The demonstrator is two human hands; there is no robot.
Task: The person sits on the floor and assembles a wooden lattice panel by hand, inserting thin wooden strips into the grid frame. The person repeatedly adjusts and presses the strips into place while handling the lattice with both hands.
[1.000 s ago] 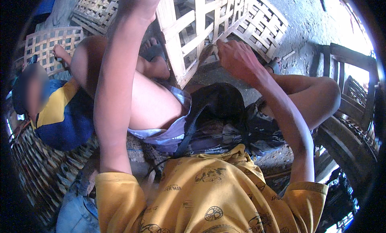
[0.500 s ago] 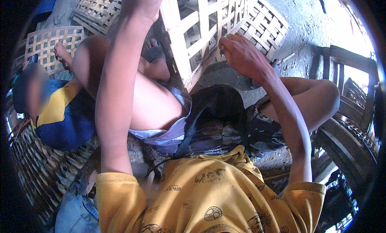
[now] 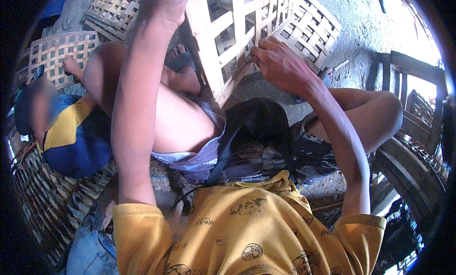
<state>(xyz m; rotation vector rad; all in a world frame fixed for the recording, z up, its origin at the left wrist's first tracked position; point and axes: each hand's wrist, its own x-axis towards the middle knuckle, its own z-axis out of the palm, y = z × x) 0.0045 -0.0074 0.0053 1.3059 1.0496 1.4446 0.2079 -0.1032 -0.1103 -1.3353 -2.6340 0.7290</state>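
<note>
Since half a second ago the right hand [image 3: 280, 64] has shifted a little to the left, up to the slanting lower edge of the frame [image 3: 216, 92], which has itself moved only slightly.

Nearest, at the bottom of the frame of view, is the person's mustard printed shirt [image 3: 247, 227], with some light blue denim [image 3: 90, 251] at the lower left. Above the shirt, dark patterned shorts [image 3: 251, 168] and a black cloth [image 3: 259, 118] fill the centre, between bare legs spread to both sides.

The right hand is just above and right of centre, its fingers [image 3: 256, 53] curled close together at the edge; whether they are clamped on a strip cannot be told. The left hand [image 3: 164, 0] is cut off at the top edge, left of centre, so the state of its fingers cannot be told either.

The frame, pale and openly woven, stands tilted at the upper centre between the hands, one corner pointing down toward the lap.

Farther off, a woven panel [image 3: 313, 30] lies on the grey floor [image 3: 361, 28] right of it; other panels [image 3: 61, 54] show at the upper left. A co-worker [image 3: 78, 139] in navy and yellow is at the left, and a wooden chair [image 3: 418, 71] at the right.
</note>
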